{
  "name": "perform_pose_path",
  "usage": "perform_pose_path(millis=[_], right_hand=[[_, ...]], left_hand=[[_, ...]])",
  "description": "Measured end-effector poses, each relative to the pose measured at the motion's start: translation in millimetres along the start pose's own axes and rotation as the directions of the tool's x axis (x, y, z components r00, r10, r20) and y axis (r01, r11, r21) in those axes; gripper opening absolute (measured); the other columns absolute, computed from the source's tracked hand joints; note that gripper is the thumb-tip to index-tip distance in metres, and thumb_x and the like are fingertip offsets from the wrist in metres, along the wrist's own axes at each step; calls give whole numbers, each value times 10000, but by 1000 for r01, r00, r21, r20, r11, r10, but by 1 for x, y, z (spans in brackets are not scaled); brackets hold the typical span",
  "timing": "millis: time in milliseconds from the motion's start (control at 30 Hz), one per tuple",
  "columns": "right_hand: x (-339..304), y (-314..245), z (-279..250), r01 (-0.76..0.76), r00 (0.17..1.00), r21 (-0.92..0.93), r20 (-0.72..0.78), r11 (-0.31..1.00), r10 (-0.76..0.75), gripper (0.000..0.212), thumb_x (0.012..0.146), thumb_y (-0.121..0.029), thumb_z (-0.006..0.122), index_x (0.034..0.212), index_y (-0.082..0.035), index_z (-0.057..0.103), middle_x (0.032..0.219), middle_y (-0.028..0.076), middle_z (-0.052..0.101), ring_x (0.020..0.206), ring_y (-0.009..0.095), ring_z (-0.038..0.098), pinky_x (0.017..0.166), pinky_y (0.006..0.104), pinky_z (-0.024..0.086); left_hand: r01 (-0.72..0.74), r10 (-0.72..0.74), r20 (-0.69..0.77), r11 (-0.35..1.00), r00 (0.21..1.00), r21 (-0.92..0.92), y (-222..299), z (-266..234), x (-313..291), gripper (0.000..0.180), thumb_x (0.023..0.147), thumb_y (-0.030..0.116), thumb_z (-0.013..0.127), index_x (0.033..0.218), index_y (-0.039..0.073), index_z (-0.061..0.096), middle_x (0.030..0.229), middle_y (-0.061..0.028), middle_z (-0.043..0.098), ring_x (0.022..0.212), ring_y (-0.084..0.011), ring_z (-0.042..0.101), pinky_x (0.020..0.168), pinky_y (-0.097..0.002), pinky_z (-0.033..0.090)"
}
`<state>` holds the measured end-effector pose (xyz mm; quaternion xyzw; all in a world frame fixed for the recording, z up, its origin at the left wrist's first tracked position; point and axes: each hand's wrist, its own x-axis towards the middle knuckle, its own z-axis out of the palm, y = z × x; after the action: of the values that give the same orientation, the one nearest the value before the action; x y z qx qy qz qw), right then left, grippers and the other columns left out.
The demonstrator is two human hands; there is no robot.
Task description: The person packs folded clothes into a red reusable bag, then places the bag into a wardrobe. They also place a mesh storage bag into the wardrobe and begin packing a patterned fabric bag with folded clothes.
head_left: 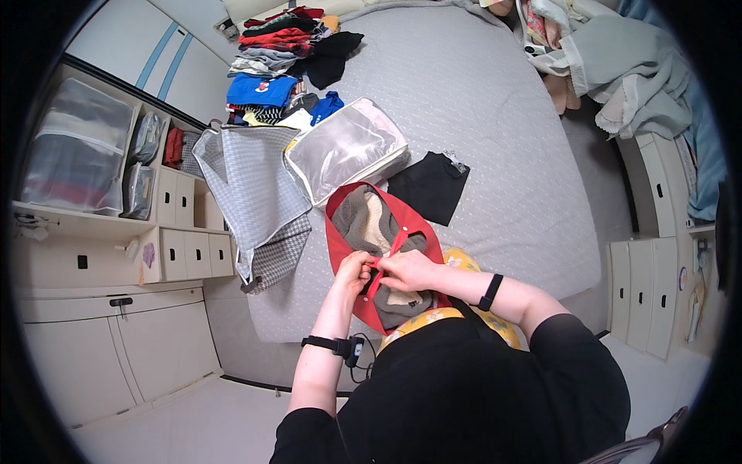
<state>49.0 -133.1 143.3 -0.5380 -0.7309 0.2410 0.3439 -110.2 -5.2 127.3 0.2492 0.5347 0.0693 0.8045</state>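
A red cloth bag lies across my lap at the bed's near edge, with grey knitted clothing and a beige piece inside it. My left hand is closed in a pinch on a red strap over the middle of the bag. Right beside it, my right hand pinches the same red strap, fingers pressed together. The two hands almost touch, and the exact point of their grip is partly hidden. A folded black garment rests on the bed just beyond the bag.
A clear-topped white storage bag and an open grey checked bag stand on the bed. Folded clothes are stacked behind them. White cabinets line the left; drawers and heaped grey fabric are at right.
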Motion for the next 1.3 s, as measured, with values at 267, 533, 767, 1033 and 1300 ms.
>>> perform_pose_path(millis=[267,533,767,1033,1300], right_hand=[[-29,11,7,153,977,-397,199,905,-78,177,836,-249,593,870,-99,506,799,53,569,670,220,616,530,324,513],[-37,8,4,29,997,-260,78,965,-9,251,841,-221,625,1055,-109,555,939,51,614,779,229,641,594,368,533],[-44,-44,26,-116,978,-215,144,970,149,447,828,-196,643,1248,-120,512,1159,86,604,1029,266,617,793,406,532],[-91,-69,33,-107,993,-285,17,953,116,512,789,-135,677,1265,-75,500,1236,159,555,1106,330,560,946,425,459],[-139,-46,37,-654,756,-120,-65,747,651,580,813,-197,674,1329,-46,458,1271,207,548,1147,341,561,962,416,467]], left_hand=[[-56,47,-177,997,983,-48,-3,-2,30,244,720,-77,592,689,118,447,561,58,410,401,-29,312,341,-190,210],[-226,270,-122,930,955,289,-5,-4,-17,185,773,51,682,834,92,513,628,33,484,447,-56,386,384,-214,286],[-485,481,280,379,831,788,-33,-17,-39,434,836,278,699,1173,18,614,850,-59,658,692,-146,607,624,-277,488],[-291,636,222,4,739,957,-61,-32,-54,399,837,487,578,937,122,702,901,-159,698,890,-336,672,764,-460,526],[-293,694,211,-1,688,956,-112,-120,-108,300,832,346,590,875,57,656,883,-184,660,866,-368,648,749,-487,513]])
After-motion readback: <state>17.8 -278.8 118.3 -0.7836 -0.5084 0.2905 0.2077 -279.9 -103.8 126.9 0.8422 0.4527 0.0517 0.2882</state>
